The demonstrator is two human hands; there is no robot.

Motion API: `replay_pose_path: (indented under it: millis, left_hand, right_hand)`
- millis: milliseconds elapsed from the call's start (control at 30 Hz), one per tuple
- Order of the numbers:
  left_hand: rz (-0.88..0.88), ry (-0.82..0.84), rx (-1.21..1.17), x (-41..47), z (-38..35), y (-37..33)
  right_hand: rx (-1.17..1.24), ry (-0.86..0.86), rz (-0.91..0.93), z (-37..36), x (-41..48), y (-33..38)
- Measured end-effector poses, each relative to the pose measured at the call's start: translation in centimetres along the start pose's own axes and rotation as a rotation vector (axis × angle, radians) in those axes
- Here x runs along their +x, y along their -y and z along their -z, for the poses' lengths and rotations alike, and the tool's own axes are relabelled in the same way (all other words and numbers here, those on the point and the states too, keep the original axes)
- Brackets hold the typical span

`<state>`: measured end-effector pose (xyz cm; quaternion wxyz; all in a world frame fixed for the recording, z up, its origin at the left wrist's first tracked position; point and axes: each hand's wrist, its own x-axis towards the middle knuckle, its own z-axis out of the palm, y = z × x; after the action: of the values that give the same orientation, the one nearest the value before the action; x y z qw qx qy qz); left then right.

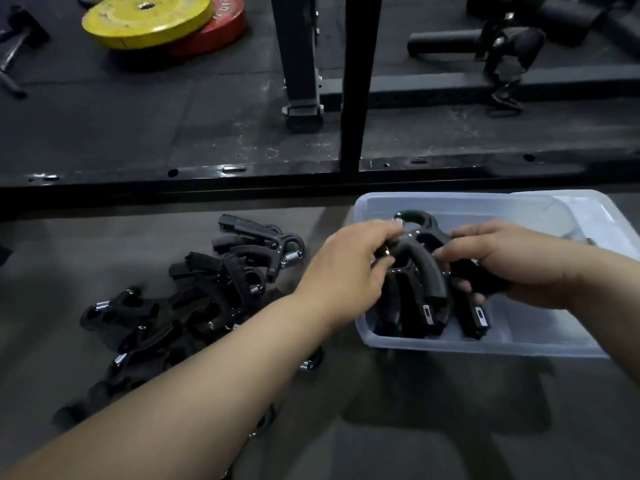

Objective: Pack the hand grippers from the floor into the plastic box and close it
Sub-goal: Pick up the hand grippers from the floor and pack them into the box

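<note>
A clear plastic box (pixel 491 344) sits on the floor at the right, holding several black hand grippers. My left hand (pixel 349 268) grips the head of one black hand gripper (pixel 427 271) over the box's left part. My right hand (pixel 512 265) holds another black gripper (pixel 474 317) just to its right, its handles pointing down into the box. A pile of several more black hand grippers (pixel 214 292) lies on the floor left of the box, partly hidden by my left forearm. The box's lid (pixel 595 216) seems to lie behind the right rim.
A black rack frame (pixel 263 168) runs across the floor just behind the box, with uprights (pixel 358 81) rising from it. Yellow (pixel 145 19) and red weight plates (pixel 221 32) lie at the far left. Black rollers and straps (pixel 502 46) are at the far right.
</note>
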<state>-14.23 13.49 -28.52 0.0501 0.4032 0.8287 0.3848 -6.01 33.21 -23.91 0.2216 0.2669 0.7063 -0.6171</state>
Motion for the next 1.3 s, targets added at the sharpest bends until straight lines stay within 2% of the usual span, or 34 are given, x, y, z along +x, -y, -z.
replay_pose_path:
  millis: [67, 200, 333, 567, 633, 733, 867, 1033, 1167, 1300]
  left_hand:
    - [0.061, 0.071, 0.079, -0.1, -1.3, 0.4]
    - [0.114, 0.068, 0.064, -0.3, -2.8, 1.1]
    - [0.153, 0.060, -0.011, -0.4, -3.4, 1.2]
    - [0.142, 0.046, -0.007, -0.6, -3.8, 2.0]
    - [0.134, 0.028, -0.023, -0.6, -3.9, 2.1]
    - [0.125, 0.024, -0.027, -0.7, -3.9, 2.1]
    - [0.137, 0.035, -0.026, -0.7, -3.8, 1.8]
    - [0.128, 0.040, -0.023, -0.8, -3.8, 2.0]
    - [0.130, 0.039, -0.029, -0.8, -3.9, 2.1]
    - [0.130, 0.048, -0.030, -0.8, -4.0, 2.2]
  right_hand:
    - [-0.042, -0.132, -0.042, 0.6, 0.7, -1.6]
    - [-0.145, -0.192, -0.176, 1.9, 2.0, -4.8]
    - [-0.218, -0.287, -0.216, 2.5, 3.2, -6.6]
    - [0.127, -0.300, -0.222, 2.6, 5.3, -8.6]
    - [0.030, -0.335, -0.216, 2.8, 6.0, -9.6]
    - [-0.342, -0.428, -0.232, 2.7, 6.5, -10.5]
    - [-0.584, -0.445, -0.290, 2.4, 7.0, -10.8]
    - [-0.726, -0.515, -0.308, 1.9, 7.1, -10.2]
    - [-0.742, -0.436, -0.332, 1.7, 7.0, -10.4]
    - [-0.837, -0.378, -0.254, 1.5, 6.6, -10.0]
